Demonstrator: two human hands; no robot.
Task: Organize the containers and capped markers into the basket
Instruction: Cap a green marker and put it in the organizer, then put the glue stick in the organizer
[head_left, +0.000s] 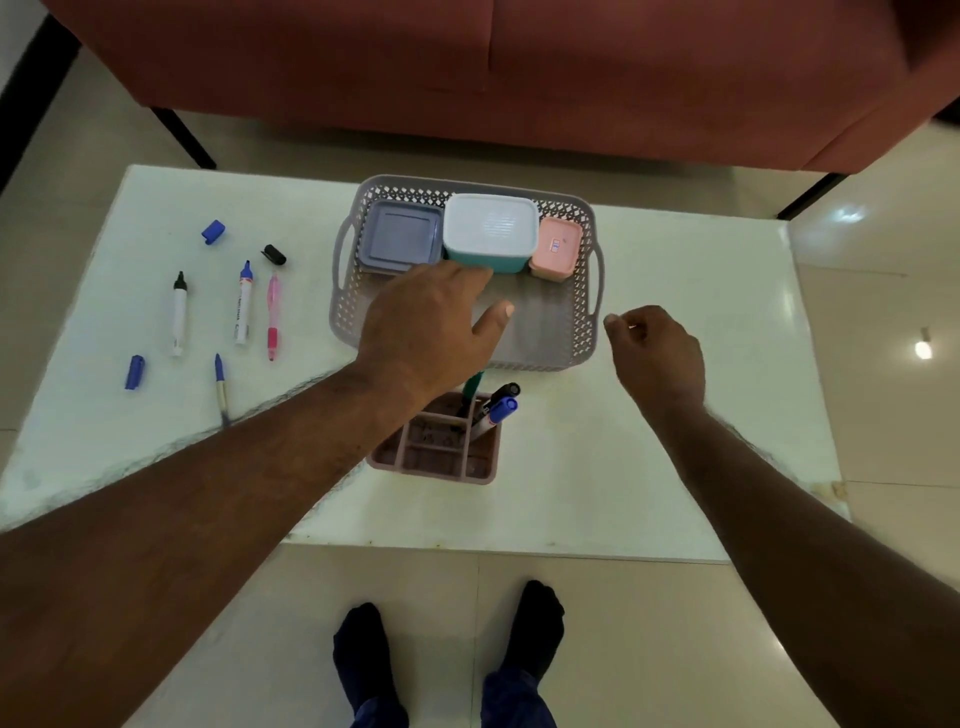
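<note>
Left grip (431, 322), fingers spread, reaches over the basket (582, 332) toward the teal container (491, 234).

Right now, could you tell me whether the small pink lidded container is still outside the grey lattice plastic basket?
No, the small pink lidded container sits inside the grey lattice plastic basket, at the right end of the row beside the white-lidded teal container.

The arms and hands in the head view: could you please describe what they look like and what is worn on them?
Both forearms are bare, with no sleeves showing. The left hand and right hand wear no gloves, and no rings, watch or bands are visible. Below, dark socks and blue trouser legs show.
</note>
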